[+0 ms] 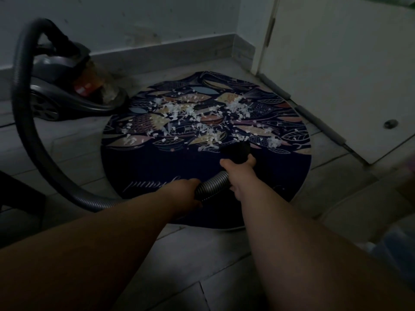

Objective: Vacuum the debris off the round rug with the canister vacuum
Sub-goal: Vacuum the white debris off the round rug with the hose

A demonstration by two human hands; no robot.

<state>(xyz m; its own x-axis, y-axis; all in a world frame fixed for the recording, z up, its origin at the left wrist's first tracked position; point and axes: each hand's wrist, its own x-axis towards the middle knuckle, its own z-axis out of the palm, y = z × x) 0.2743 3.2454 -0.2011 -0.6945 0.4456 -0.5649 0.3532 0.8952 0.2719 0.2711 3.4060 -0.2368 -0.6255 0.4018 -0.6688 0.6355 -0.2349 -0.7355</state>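
The right hand (239,171) grips the nozzle (237,151), the left hand (187,193) grips the hose (213,184) behind it — the debris (202,116) lies just ahead on the round rug (157,167).

Partly hidden — rug lettering (152,184), under left hand (187,194).

I see a grey tiled floor (202,254) below me, a pale wall (134,19) with a skirting board (168,52) ahead, and a white door (336,75) at right.
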